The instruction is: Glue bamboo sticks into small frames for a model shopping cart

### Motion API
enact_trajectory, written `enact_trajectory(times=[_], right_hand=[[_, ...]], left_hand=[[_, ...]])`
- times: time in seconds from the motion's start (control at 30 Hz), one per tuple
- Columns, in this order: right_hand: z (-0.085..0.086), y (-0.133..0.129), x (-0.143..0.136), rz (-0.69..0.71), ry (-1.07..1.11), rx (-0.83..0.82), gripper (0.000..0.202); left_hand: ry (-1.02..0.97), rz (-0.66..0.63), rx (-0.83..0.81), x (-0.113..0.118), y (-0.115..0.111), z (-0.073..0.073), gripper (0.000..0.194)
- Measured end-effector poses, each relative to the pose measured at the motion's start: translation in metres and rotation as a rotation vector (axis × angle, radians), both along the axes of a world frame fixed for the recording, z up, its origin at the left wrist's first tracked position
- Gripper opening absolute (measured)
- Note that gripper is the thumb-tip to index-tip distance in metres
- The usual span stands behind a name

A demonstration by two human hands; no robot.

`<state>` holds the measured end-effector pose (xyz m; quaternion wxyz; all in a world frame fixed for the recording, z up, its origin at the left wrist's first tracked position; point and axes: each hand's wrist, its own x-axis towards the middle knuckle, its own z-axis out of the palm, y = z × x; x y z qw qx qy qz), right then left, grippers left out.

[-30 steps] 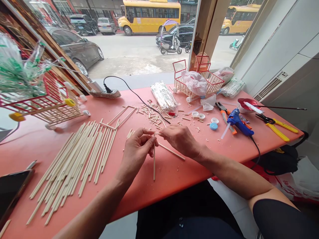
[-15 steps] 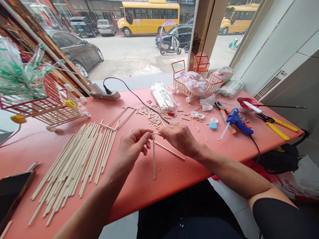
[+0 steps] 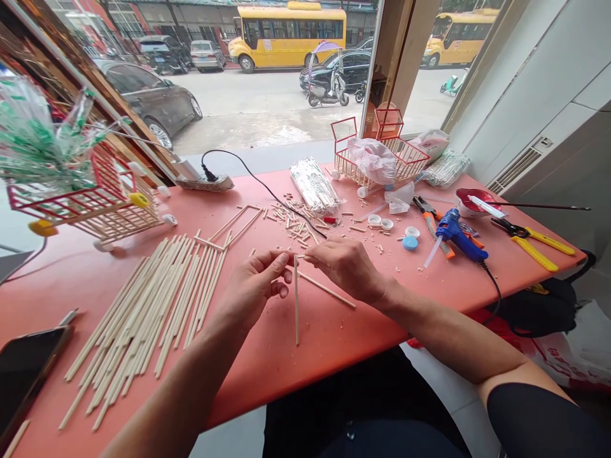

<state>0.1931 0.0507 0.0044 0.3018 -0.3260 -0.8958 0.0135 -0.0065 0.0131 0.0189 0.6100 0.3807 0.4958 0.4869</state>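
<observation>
Between my two hands, over the front of the table, a long wooden stick [image 3: 296, 305] meets a short piece of stick [image 3: 301, 256] at its far end. My left hand [image 3: 267, 277] pinches the long stick near that corner with thumb and forefinger. From the other side, my right hand [image 3: 344, 266] has its fingers closed on the short piece. Another wooden stick [image 3: 329, 291] lies slantwise just beneath. To the left of my left hand are a wide pile of wooden sticks [image 3: 138, 312] and a joined stick frame [image 3: 238, 222].
Small cut stick pieces [image 3: 300, 222] lie beyond my hands, near a foil-like packet [image 3: 314, 186]. A blue glue gun [image 3: 458, 235], yellow-handled pliers [image 3: 534, 247] and bottle caps [image 3: 410, 242] sit at right. Stick-built carts stand at left [image 3: 109, 210] and back [image 3: 372, 168]. A phone [image 3: 28, 369] lies front left.
My hands hold nearly the same pose at the stick corner. The whole view has shifted slightly, with things appearing a little further right.
</observation>
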Motion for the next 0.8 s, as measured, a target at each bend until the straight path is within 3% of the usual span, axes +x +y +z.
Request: enact_trajectory(times=[0.2,0.8], right_hand=[[0.0005,0.0002,0.0007,-0.02,-0.029,0.012,0.02],[0.0039,-0.0036,-0.0012,0.001,-0.046,0.014,0.026]], left_hand=[[0.024,-0.063,-0.004,-0.0011,-0.0014,0.0022,0.043],[0.085,-0.017,0.052,0.002,-0.0038,0.0035,0.044]])
